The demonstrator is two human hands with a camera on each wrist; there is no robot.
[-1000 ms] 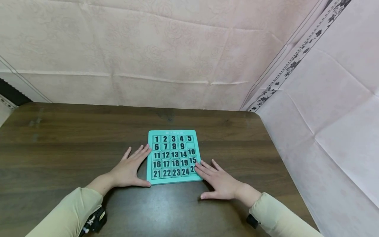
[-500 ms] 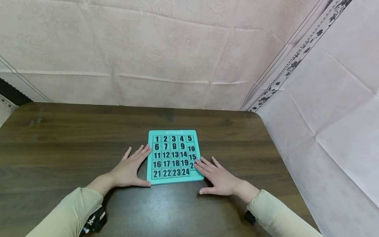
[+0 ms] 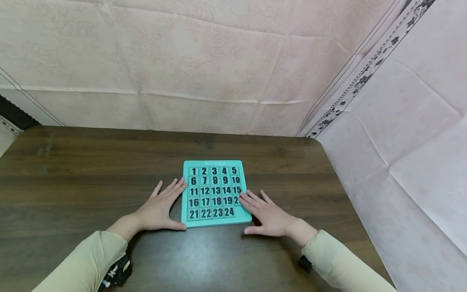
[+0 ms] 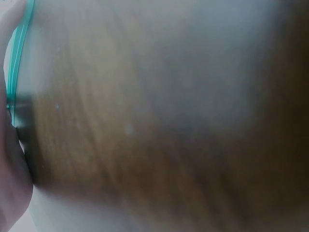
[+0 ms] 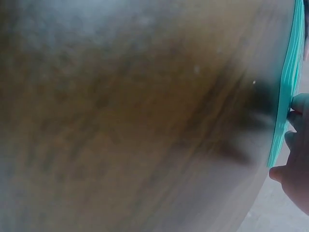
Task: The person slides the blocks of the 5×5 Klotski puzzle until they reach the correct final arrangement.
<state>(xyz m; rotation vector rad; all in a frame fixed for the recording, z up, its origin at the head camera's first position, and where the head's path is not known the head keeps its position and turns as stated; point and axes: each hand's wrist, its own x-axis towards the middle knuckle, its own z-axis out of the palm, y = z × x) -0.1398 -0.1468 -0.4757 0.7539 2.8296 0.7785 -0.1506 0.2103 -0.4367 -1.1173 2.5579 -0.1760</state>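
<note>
A turquoise number sliding puzzle lies flat on the table, its tiles in rows. Spread fairly straight, the fingers of my left hand touch its left edge, with the thumb by the lower left corner. My right hand reaches in from the right, and a fingertip rests on the right column's fourth tile, hiding part of its number. Below that tile the lower right corner slot shows no number. In the right wrist view, the puzzle's edge sits beside the fingers; the left wrist view shows only a sliver of its edge.
The brown wooden table reaches back to a pale patterned cloth. More white cloth hangs along the right side. A dark wrist device sits at the left sleeve.
My right hand has moved slightly away from me, sliding the right column's lower tiles upward. The 10 and 15 now line up with their rows, and the bottom right slot has opened. My left hand stays put.
</note>
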